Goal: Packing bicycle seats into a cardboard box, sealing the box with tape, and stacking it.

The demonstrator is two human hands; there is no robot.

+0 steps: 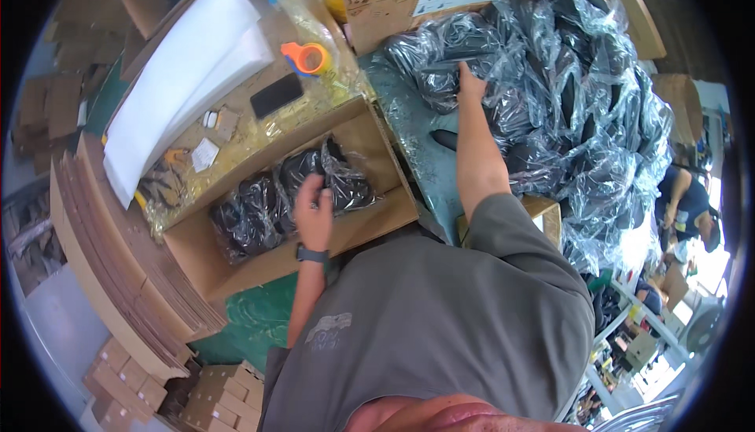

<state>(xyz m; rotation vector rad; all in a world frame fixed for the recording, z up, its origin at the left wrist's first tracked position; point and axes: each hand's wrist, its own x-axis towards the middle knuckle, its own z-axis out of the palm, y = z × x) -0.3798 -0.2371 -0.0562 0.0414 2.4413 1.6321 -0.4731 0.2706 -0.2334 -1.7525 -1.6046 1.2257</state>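
My left hand [314, 218], with a dark band at the wrist, is over an open cardboard box [377, 224]. Its fingers are apart and touch or hover just above the black items in clear plastic bags [253, 210] that lie in a row inside. My right arm stretches to a large heap of similar black bagged items [578, 94]. There my right hand [470, 84] rests against a bagged black item [438, 82] at the heap's left side, and most of its fingers are hidden. What the black items are cannot be made out.
Behind the box, a phone [276, 96], an orange tape dispenser [308, 58] and white foam sheets [185, 78] lie on the worktable. Flattened cartons [130, 251] stand at the left. A dark pointed object [444, 139] lies by the heap. Another person [683, 204] is at far right.
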